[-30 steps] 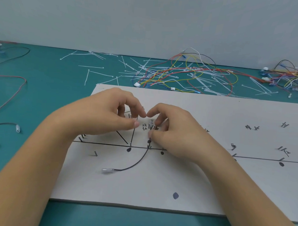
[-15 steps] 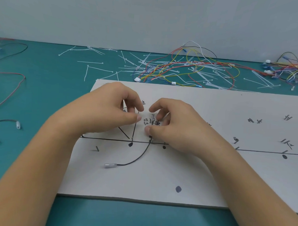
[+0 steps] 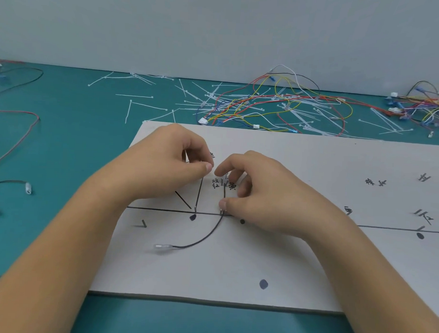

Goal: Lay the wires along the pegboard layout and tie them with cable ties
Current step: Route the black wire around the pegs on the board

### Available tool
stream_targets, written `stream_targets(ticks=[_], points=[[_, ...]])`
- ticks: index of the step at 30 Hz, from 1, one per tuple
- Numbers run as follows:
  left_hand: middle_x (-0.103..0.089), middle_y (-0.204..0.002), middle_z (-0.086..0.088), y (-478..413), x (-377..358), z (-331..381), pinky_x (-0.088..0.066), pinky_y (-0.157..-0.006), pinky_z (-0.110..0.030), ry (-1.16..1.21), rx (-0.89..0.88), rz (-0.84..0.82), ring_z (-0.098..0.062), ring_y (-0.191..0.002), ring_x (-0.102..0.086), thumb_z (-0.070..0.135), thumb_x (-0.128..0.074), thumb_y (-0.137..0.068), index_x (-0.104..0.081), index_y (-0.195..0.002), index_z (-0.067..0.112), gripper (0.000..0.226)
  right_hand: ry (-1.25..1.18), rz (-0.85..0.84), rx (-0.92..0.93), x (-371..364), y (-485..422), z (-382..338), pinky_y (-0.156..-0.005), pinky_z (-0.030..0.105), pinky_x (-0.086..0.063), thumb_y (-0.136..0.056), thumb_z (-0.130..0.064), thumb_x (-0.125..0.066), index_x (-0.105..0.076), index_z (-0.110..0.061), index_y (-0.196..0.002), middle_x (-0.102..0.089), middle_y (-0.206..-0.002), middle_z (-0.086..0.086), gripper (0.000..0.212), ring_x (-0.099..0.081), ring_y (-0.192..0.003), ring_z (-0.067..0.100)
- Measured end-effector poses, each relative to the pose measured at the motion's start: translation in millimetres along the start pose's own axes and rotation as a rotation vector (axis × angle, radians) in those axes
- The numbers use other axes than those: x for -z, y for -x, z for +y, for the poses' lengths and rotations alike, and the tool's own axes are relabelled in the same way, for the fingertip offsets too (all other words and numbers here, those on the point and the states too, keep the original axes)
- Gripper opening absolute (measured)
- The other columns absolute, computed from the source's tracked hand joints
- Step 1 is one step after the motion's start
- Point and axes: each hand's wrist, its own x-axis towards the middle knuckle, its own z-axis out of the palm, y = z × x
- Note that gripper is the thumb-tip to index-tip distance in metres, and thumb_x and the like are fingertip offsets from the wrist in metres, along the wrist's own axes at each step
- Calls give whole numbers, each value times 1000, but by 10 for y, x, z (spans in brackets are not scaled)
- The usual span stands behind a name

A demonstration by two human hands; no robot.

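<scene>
A white pegboard (image 3: 297, 263) with drawn black lines, dots and small pegs lies on the teal table. On it curves a black wire (image 3: 203, 239) ending in a clear terminal (image 3: 162, 246). From there the wire climbs to a peg on the horizontal line and runs on up under my right hand (image 3: 260, 190). The right thumb presses the wire by that peg, and the index finger curls over its upper part. My left hand (image 3: 161, 169) hovers just left with fingers curled and thumb tip against index. Whether it pinches anything is hidden.
Several loose white cable ties (image 3: 141, 105) and a tangle of coloured wires (image 3: 278, 103) lie behind the board. More coloured wires (image 3: 424, 103) sit at the far right. A red and black wire pair (image 3: 12, 144) with connectors lies to the left.
The fingertips of my two hands touched a second ago and have parted a little. The black wire and its terminal lie as before.
</scene>
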Motion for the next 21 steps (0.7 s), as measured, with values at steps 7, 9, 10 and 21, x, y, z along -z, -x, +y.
stream_targets(ticks=[7, 9, 10, 21], points=[[-60, -62, 18, -29, -114, -1, -38, -50, -11, 15, -11, -25, -3, -52, -48, 21, -73, -90, -77, -82, 34, 16, -4, 16, 8, -26, 0, 14, -65, 16, -43, -78, -33, -83, -63, -42, -114, -51, -103, -16, 41, -59, -80, 0], [-61, -63, 18, -38, -121, -12, -38, -51, -11, 12, -7, -12, -3, -53, -48, 21, -73, -90, -76, -82, 34, 15, -29, 15, 10, -28, 5, 26, -67, 18, -44, -82, -33, -80, -62, -42, -114, -52, -104, -16, 38, -59, -80, 1], [-61, -64, 18, -41, -120, -19, -38, -51, -11, 12, -4, -4, -4, -53, -49, 21, -73, -90, -76, -82, 34, 15, -51, 14, 13, -25, 7, 31, -68, 19, -44, -85, -33, -76, -62, -41, -114, -53, -105, -16, 33, -60, -81, 1], [-61, -65, 22, -58, -137, -42, -37, -52, -11, 12, -9, 29, -3, -55, -50, 22, -73, -91, -75, -85, 33, 13, -165, 81, 3, -57, 38, 49, -60, 22, -52, -94, -19, -59, -64, -38, -110, -58, -101, -12, 25, -64, -77, 9]])
